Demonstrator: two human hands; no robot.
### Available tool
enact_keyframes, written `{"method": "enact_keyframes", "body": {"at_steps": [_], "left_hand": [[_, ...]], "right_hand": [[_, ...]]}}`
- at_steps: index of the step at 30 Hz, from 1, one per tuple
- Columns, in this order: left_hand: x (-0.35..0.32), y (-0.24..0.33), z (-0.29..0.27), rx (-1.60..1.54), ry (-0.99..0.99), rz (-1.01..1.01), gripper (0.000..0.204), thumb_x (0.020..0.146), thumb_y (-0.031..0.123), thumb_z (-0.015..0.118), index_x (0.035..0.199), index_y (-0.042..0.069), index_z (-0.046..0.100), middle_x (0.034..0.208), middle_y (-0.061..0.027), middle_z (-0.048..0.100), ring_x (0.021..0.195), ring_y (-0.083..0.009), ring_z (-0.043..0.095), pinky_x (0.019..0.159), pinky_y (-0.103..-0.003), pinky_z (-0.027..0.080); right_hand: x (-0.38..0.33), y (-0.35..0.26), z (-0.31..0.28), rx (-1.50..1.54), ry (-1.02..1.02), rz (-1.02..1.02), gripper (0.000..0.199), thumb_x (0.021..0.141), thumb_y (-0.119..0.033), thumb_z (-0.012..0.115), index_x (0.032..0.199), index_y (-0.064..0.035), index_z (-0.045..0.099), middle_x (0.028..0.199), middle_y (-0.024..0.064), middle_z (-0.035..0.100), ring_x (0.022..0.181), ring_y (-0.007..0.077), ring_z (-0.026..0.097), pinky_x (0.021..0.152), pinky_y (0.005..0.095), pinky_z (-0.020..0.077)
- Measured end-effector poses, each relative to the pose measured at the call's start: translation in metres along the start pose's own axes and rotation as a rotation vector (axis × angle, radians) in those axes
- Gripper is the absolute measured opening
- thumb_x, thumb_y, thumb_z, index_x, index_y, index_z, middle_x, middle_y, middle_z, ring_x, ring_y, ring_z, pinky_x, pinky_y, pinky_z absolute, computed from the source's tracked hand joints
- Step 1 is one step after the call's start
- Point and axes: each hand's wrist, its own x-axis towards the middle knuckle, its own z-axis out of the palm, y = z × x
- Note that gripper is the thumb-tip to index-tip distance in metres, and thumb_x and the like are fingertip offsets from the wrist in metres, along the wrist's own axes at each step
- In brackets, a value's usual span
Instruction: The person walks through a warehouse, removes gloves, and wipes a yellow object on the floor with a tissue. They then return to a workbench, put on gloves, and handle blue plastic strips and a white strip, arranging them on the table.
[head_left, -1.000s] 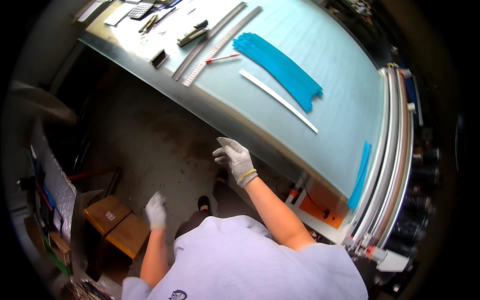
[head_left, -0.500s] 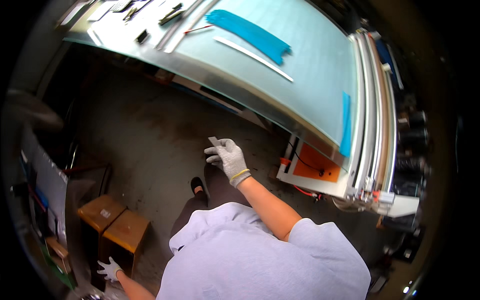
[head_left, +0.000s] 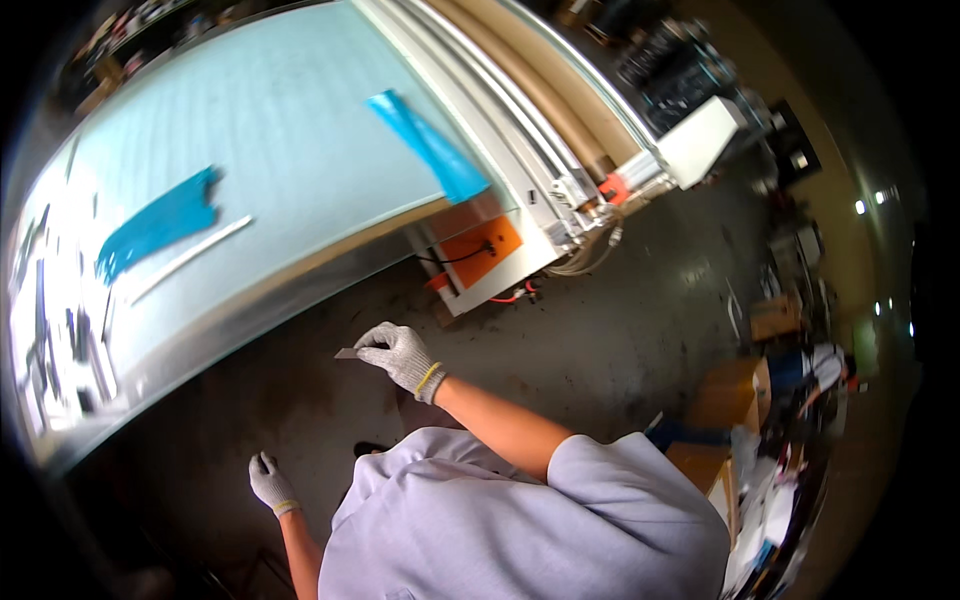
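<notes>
My right hand (head_left: 398, 357), in a grey knit glove with a yellow cuff edge, pinches a small flat grey strip (head_left: 346, 353) between thumb and fingers. The strip's tip sticks out to the left; its exact kind is too small to tell. Both are in front of the near edge of a large glass-topped table (head_left: 290, 110), apart from it. Lower on the left, my left hand (head_left: 272, 487), gloved the same way, hangs over the floor with its fingers loosely bent and slightly apart. It holds nothing that I can see.
On the table lie a ragged blue sheet strip (head_left: 160, 222), a white bar (head_left: 195, 258) and a second blue strip (head_left: 432, 150). Metal rails and a brown roll (head_left: 530, 85) run along its right side. Cartons (head_left: 725, 393) and a person (head_left: 822, 368) are far right.
The view has swung to the right, so the table now spreads across the left. My left hand has come away from beside the brown boxes. My right hand still holds the grey strip.
</notes>
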Motion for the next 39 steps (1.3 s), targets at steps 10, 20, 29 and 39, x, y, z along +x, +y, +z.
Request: {"method": "enact_keyframes", "body": {"at_steps": [10, 20, 29, 39], "left_hand": [[0.158, 0.234, 0.141, 0.228, 0.015, 0.361, 0.038, 0.099, 0.034, 0.057, 0.079, 0.002, 0.062, 0.082, -0.0210, 0.064, 0.072, -0.0395, 0.059, 0.065, -0.045, 0.047], [0.176, 0.268, 0.170, 0.454, 0.065, 0.279, 0.048, 0.098, 0.046, 0.055, 0.072, 0.007, 0.065, 0.073, -0.0172, 0.064, 0.070, -0.0360, 0.064, 0.062, -0.048, 0.048], [0.184, 0.269, 0.179, 0.459, 0.166, 0.375, 0.045, 0.096, 0.042, 0.059, 0.065, 0.009, 0.059, 0.069, -0.0134, 0.064, 0.064, -0.0360, 0.063, 0.057, -0.047, 0.048], [0.184, 0.276, 0.177, 0.416, 0.139, 0.424, 0.041, 0.093, 0.036, 0.064, 0.064, 0.008, 0.056, 0.067, -0.0131, 0.060, 0.065, -0.0352, 0.060, 0.058, -0.047, 0.047]], "right_hand": [[0.013, 0.041, -0.224, 0.351, 0.598, 0.251, 0.011, 0.088, -0.006, 0.073, 0.096, -0.0001, 0.073, 0.082, 0.0027, 0.069, 0.066, 0.0086, 0.062, 0.062, 0.0236, 0.0513], [0.073, -0.011, -0.286, 0.530, 0.792, 0.186, 0.010, 0.088, -0.003, 0.070, 0.097, -0.0023, 0.067, 0.082, 0.0038, 0.067, 0.068, 0.0117, 0.064, 0.067, 0.0251, 0.0540], [0.121, 0.081, -0.253, 0.628, 0.752, 0.380, 0.009, 0.088, -0.006, 0.071, 0.095, -0.0045, 0.066, 0.081, 0.0031, 0.067, 0.062, 0.0113, 0.063, 0.060, 0.0246, 0.0526], [0.252, 0.166, -0.291, -0.251, 1.321, -0.136, 0.012, 0.084, -0.002, 0.072, 0.084, -0.0023, 0.060, 0.070, 0.0031, 0.056, 0.059, 0.0157, 0.055, 0.056, 0.0316, 0.0466]]}}
